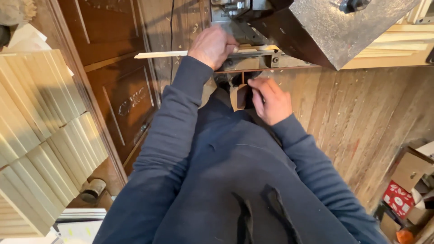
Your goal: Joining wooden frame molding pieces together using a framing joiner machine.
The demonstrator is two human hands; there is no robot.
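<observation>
Dark sweatshirt point(226, 180) hides floor; left hand point(211, 46) covers strip point(160, 54).

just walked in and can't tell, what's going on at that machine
A person in a dark blue top stands at a metal machine. Their left hand presses a thin wooden strip against the machine's bed. The right hand is lower, at a small brown piece under the bed. Stacks of cut strips lie to the left.

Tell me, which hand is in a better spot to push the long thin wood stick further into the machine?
Probably the left hand. It already presses on the wood strip beside the metal machine. The right hand is lower, at a small brown block.
</observation>
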